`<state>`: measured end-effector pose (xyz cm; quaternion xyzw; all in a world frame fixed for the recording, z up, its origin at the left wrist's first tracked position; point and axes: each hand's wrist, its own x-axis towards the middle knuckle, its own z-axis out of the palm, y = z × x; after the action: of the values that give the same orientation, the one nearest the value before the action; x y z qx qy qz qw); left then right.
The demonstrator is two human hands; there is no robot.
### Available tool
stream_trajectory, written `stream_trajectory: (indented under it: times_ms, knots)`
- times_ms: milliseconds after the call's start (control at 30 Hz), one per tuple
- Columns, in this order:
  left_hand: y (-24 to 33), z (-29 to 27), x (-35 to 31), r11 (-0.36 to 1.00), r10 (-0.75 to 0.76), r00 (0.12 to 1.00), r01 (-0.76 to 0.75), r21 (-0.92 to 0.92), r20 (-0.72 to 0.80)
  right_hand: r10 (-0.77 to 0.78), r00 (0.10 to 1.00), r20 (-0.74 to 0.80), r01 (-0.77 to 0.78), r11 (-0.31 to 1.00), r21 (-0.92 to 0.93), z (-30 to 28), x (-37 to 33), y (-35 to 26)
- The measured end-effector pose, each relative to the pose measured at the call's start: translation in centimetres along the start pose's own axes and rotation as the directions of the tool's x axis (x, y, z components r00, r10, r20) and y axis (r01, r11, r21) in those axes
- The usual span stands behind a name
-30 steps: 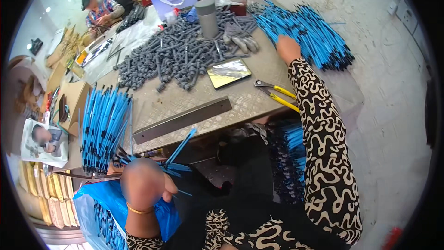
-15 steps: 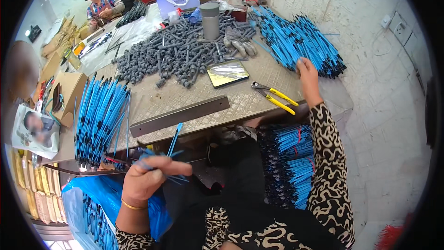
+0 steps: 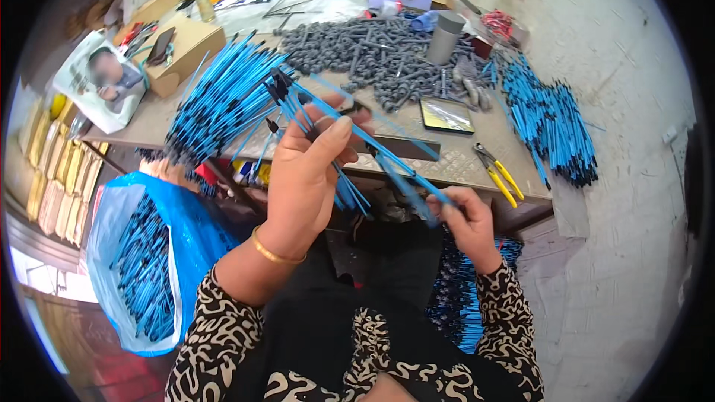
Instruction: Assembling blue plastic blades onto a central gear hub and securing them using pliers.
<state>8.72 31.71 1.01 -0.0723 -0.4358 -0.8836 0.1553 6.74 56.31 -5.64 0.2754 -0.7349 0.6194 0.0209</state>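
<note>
In front of my body, my left hand [image 3: 304,171] is closed round several thin blue sticks [image 3: 398,166] with black end pieces. Their far ends fan out past my fingers. My right hand [image 3: 469,225] pinches the lower right ends of some of these sticks, which are partly smeared by motion. Beyond my left hand lies a heap of similar blue sticks [image 3: 227,97] on the table's left side. Another pile of blue sticks [image 3: 547,120] rests at the table's right edge.
Yellow-handled pliers [image 3: 499,175] and a flat box [image 3: 445,115] lie on the table, before a heap of grey plastic parts [image 3: 357,56] and a grey cylinder [image 3: 445,39]. A metal bar [image 3: 408,147] runs along the front. A blue bag [image 3: 195,234] of sticks stands lower left.
My right hand has left the right-hand pile and come to the sticks in my left hand. My left hand has risen toward the table. The view has shifted left.
</note>
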Motion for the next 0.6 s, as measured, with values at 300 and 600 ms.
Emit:
stream_trajectory:
  times_ms: [300,600]
  knots:
    - [0.4,-1.1,-2.7,0.997,-0.065,0.988,0.07,0.025,-0.141,0.144,0.965,0.22,-0.188,0.963,0.192,2.3,-0.6,-0.8]
    - [0.6,-1.6,-3.5,0.991,-0.126,0.972,0.132,0.016,-0.199,-0.266,0.949,0.168,0.307,0.897,-0.319,3.6,-0.1,-0.7]
